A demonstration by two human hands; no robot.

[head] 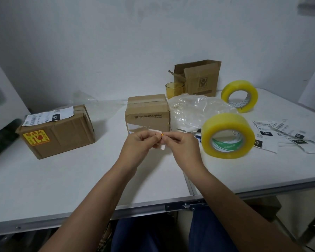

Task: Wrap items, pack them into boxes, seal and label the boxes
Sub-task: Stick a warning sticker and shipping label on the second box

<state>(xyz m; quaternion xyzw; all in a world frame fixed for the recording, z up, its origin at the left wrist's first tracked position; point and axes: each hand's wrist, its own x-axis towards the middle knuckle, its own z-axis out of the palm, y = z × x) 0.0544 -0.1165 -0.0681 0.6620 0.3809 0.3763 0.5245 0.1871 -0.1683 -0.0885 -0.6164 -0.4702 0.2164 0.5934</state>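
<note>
Head view: peeling a sticker (161, 142) in front of the middle box (148, 113).
Both my hands pinch the sticker: left hand (139, 142) on its backing, right hand (180, 144) at the orange corner. Left box (62, 131) on the surface (80, 175) is taped, with shipping label and fragile sticker: done. Middle box is taped, no fresh label visible. Back box (200, 77) stands open, glass (174, 90) beside it unwrapped, tape rolls (227, 135) and spare labels (284, 135) near.

Both arms reach forward, left hand (138, 142) and right hand (178, 145) with fingertips pinched together, nearly touching.
</note>
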